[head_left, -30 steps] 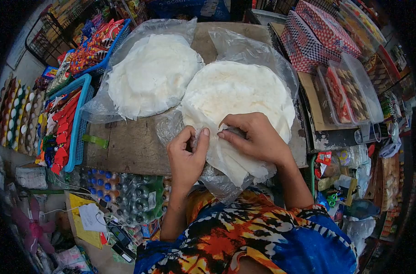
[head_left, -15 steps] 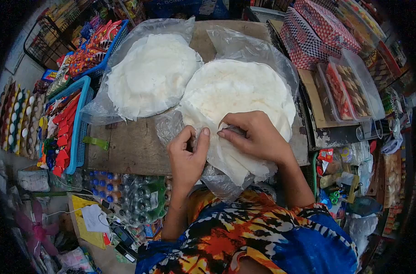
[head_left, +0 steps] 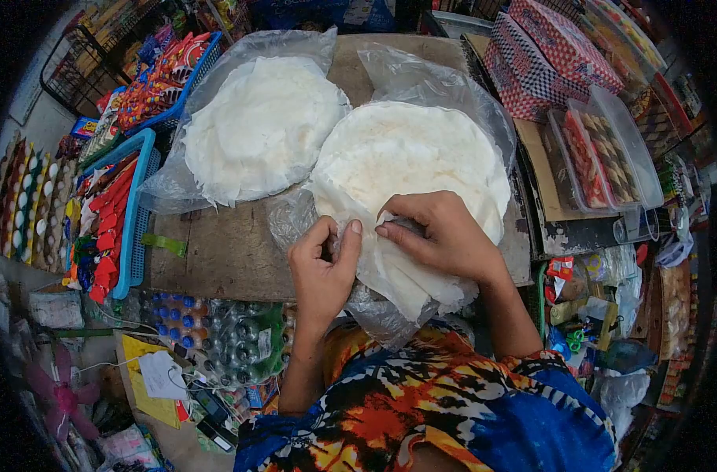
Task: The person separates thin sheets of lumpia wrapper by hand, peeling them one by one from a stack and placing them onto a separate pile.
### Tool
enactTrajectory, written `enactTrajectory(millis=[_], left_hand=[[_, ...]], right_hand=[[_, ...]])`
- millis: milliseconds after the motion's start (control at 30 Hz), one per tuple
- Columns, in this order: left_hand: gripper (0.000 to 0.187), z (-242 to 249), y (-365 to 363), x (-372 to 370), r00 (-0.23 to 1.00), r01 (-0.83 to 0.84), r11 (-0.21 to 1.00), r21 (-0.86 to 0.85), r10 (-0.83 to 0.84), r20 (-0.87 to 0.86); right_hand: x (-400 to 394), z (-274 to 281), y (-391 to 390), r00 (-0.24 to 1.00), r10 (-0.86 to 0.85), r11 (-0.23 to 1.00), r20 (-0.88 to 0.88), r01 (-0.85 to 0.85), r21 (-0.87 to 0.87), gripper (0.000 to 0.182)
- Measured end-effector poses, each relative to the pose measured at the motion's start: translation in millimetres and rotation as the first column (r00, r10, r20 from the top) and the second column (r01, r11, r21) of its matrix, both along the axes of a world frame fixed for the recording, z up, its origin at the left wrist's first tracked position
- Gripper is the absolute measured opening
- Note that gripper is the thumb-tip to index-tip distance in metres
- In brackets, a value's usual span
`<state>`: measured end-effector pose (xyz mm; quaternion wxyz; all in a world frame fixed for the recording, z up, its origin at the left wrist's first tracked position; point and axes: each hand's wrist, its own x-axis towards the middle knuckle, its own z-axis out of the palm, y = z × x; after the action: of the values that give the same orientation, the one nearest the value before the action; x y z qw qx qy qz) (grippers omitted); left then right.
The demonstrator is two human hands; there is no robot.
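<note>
A stack of thin, round white wrapper sheets (head_left: 421, 149) lies on a clear plastic bag (head_left: 413, 75), close in front of me. The near part of the top wrapper sheet (head_left: 402, 275) is lifted and folded, hanging over the table's front edge. My left hand (head_left: 325, 263) is closed in a pinch at the left side of that sheet. Just to its right, my right hand (head_left: 441, 236) pinches the same sheet between thumb and fingers. Farther left sits a second stack of white wrapper sheets (head_left: 256, 130), also on a plastic bag, with neither hand touching it.
The wooden table (head_left: 225, 252) carries both stacks. Blue baskets of snack packets (head_left: 138, 212) stand at the left, beside egg trays (head_left: 40, 204). Packed bottles (head_left: 244, 338) are below the front edge. At right are checkered boxes (head_left: 539, 71) and a clear plastic container (head_left: 602, 157).
</note>
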<state>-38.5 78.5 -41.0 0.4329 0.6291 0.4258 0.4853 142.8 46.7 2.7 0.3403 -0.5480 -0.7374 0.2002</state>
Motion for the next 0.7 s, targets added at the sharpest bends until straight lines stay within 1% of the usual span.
enactTrajectory(millis=[167,233,267,333,433,700], left_hand=[[0.033,-0.5,0.2,-0.7,1.000,0.004,1.000,0.010,-0.004,0.005],[0.033,-2.9,0.9,-1.2,1.000,0.010,1.000,0.000,-0.010,0.013],[0.033,-3.5,1.1,-1.2,1.000,0.017,1.000,-0.009,-0.016,0.020],[0.034,-1.4,0.6,-1.0,1.000,0.011,1.000,-0.002,-0.011,0.013],[0.034,-1.2,0.3,-0.7,1.000,0.005,1.000,0.000,-0.005,0.004],[0.033,-0.6,0.2,-0.5,1.000,0.015,1.000,0.001,-0.015,0.016]], right_hand=[[-0.8,1.6,-1.1,0.999,-0.009,1.000,-0.031,0.009,-0.009,0.019],[-0.1,3.5,-1.4,1.000,0.003,0.998,-0.020,-0.004,-0.066,0.019],[0.3,3.2,-1.2,1.000,0.003,0.998,-0.019,-0.005,-0.066,0.019],[0.6,1.6,-0.7,1.000,0.009,0.999,0.005,-0.009,-0.033,0.019],[-0.3,-0.6,-0.1,1.000,0.000,1.000,-0.015,0.000,-0.002,0.019],[0.6,-1.5,0.2,1.000,-0.001,1.000,-0.009,0.001,0.009,0.019]])
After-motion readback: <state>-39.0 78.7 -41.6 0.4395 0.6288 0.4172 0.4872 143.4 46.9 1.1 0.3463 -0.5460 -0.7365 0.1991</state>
